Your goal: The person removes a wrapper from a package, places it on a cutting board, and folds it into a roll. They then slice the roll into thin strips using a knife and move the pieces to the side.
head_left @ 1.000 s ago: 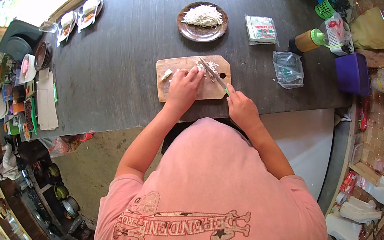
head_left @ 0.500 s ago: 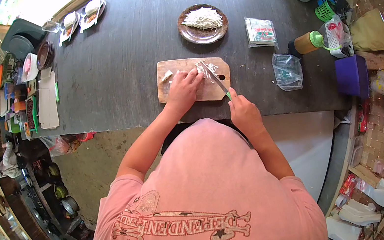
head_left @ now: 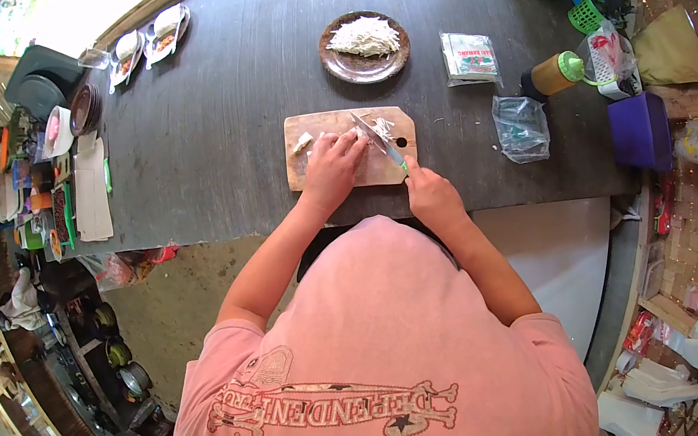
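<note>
A wooden cutting board (head_left: 302, 175) lies near the table's front edge. My left hand (head_left: 335, 170) rests on it, fingers bent and pressed together over pale white food that they mostly hide. In my right hand (head_left: 434, 194) is a knife (head_left: 379, 138) with a green handle, its blade slanting across the board right beside my left fingertips. Thin white strips (head_left: 384, 129) lie just right of the blade. A small pale chunk (head_left: 302, 143) sits at the board's left side. Beyond the board, a brown plate (head_left: 338, 69) bears a heap of similar white strips (head_left: 364, 37).
To the right are a flat printed packet (head_left: 469, 57), a crumpled clear plastic bag (head_left: 522, 129), a green-capped bottle (head_left: 553, 75) and a purple container (head_left: 639, 134). Two small food-filled dishes (head_left: 167, 36) stand at the far left. Cardboard (head_left: 92, 191) lies along the left edge.
The knife and my right hand have shifted slightly left, bringing the blade closer to my left fingers. My left hand stays nearly in place. The whole view has tilted a little.
</note>
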### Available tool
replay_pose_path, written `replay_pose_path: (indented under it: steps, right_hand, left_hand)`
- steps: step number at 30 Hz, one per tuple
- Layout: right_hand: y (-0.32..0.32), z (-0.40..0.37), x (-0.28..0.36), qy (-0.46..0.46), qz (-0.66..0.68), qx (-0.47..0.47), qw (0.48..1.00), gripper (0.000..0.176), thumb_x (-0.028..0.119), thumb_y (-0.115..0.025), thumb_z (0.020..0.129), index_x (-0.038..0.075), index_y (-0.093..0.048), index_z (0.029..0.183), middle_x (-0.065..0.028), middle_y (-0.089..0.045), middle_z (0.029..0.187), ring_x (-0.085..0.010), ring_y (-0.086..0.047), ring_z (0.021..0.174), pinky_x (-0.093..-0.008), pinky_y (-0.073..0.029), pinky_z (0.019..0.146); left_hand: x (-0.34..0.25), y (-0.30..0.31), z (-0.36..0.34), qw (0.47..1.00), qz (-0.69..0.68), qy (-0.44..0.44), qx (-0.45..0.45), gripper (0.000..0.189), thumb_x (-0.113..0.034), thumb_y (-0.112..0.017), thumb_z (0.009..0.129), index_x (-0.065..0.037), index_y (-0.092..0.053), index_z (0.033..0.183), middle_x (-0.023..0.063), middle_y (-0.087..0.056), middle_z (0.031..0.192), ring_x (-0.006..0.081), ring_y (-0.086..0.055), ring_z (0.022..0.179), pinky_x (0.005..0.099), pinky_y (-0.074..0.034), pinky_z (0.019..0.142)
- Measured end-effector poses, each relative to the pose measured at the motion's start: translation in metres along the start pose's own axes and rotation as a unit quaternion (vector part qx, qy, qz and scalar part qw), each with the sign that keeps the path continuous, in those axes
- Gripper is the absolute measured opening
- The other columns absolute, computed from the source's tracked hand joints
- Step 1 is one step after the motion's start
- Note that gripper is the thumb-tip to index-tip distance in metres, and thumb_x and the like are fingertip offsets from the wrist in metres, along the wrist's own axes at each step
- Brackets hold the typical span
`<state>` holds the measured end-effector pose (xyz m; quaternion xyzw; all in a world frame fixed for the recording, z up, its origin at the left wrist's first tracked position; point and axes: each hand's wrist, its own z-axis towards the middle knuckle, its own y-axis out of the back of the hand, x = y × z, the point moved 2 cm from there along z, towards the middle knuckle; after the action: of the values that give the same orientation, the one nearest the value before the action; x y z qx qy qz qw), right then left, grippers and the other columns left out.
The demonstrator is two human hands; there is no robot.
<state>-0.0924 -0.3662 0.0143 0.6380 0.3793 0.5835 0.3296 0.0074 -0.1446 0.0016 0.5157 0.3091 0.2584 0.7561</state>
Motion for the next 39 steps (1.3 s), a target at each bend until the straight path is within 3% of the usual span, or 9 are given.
replay_pose_path:
  steps: [2,5,15,29,39]
  right_hand:
    - [0.014,0.0,-0.003,-0.009,0.098,0.036,0.995,0.047,0.015,-0.066,0.105,0.006,-0.058,0.15,-0.0246,-0.074,0.101,-0.0495,-0.072,0.092,-0.0574,-0.057,0.08]
    - [0.027,-0.016,-0.006,-0.003,0.122,0.046,0.991,0.046,0.013,-0.067,0.103,0.004,-0.059,0.148,-0.0264,-0.074,0.1,-0.0511,-0.071,0.096,-0.0584,-0.055,0.083]
    - [0.02,-0.023,-0.012,0.016,0.09,-0.03,0.995,0.049,0.018,-0.068,0.104,0.006,-0.059,0.151,-0.0202,-0.074,0.101,-0.0451,-0.074,0.092,-0.0553,-0.06,0.08]
    - [0.03,-0.021,0.001,0.002,-0.02,0.011,1.0,0.045,0.022,-0.063,0.107,0.01,-0.06,0.15,-0.0156,-0.071,0.097,-0.0418,-0.077,0.082,-0.053,-0.063,0.072]
    - [0.031,-0.012,0.007,-0.003,0.021,-0.008,1.0,0.047,0.02,-0.066,0.105,0.012,-0.058,0.151,-0.017,-0.071,0.099,-0.0441,-0.075,0.085,-0.0548,-0.062,0.075]
  left_hand:
    - [0.0,0.0,0.001,1.0,0.003,-0.001,-0.003,0.04,-0.017,-0.072,0.097,-0.013,-0.07,0.137,0.0048,-0.068,0.139,0.0312,-0.059,0.118,0.0449,-0.05,0.11]
    - [0.0,0.004,0.0,1.0,-0.006,0.006,0.002,0.039,-0.017,-0.072,0.098,-0.013,-0.07,0.137,0.0048,-0.068,0.139,0.0313,-0.059,0.119,0.0451,-0.05,0.11]
    - [0.0,0.01,0.005,1.0,-0.009,0.009,0.022,0.046,-0.013,-0.071,0.091,-0.009,-0.065,0.136,0.0046,-0.066,0.139,0.0294,-0.061,0.12,0.0458,-0.05,0.109]
    - [0.001,0.015,0.009,0.999,-0.047,0.0,0.009,0.036,-0.013,-0.075,0.092,-0.01,-0.072,0.128,0.006,-0.071,0.134,0.0313,-0.065,0.116,0.0451,-0.053,0.106]
    - [-0.003,0.017,0.009,0.999,-0.044,0.011,0.014,0.04,-0.007,-0.077,0.088,-0.01,-0.073,0.128,0.0066,-0.072,0.132,0.0313,-0.065,0.12,0.0437,-0.054,0.109]
